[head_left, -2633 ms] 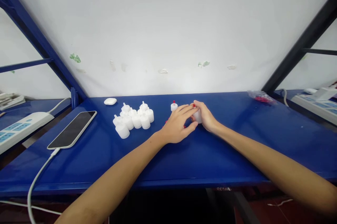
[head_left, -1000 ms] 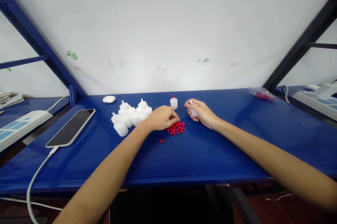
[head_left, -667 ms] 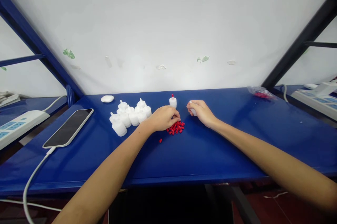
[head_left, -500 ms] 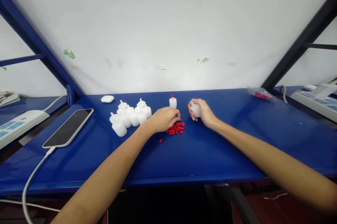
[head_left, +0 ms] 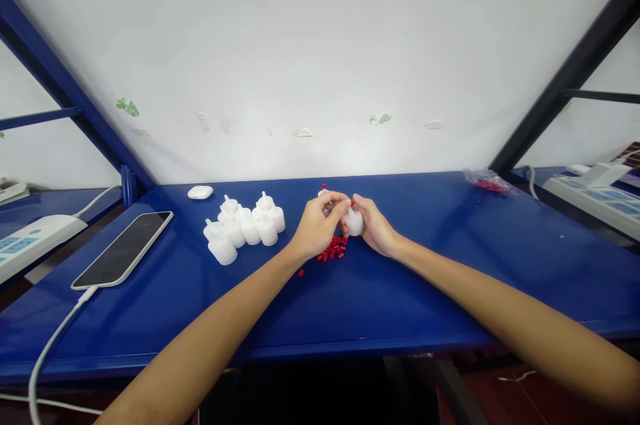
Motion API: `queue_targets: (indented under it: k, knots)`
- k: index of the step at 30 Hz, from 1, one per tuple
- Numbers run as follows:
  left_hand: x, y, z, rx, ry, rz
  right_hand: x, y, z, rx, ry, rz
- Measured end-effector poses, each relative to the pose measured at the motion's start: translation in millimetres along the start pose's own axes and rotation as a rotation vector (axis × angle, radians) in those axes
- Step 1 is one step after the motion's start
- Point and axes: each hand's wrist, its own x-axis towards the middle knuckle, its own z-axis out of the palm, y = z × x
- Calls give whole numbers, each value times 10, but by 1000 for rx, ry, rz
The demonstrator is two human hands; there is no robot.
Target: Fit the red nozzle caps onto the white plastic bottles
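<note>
My right hand grips a small white bottle just above the blue table. My left hand meets it, its fingertips pinching a tiny red cap at the bottle's tip. Under both hands lies a pile of loose red caps, with one stray cap nearer me. Behind my left hand stands a white bottle with a red cap, mostly hidden. A cluster of several uncapped white bottles stands to the left.
A phone on a white cable lies at the left, with a white earbud case behind it. Power strips sit at far left and far right. A clear bag of red caps lies back right.
My left hand rose off the red pile with one cap and came to the bottle. My right hand carried the bottle leftward to meet it.
</note>
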Motion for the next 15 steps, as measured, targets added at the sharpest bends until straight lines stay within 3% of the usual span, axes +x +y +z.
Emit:
queue_targets:
  k: [8, 15]
  knots:
    - [-13, -71, 27, -5, 23, -35, -27, 0, 49, 124, 28, 33]
    - [-71, -113, 35, 393, 74, 124, -18, 17, -73, 113, 109, 69]
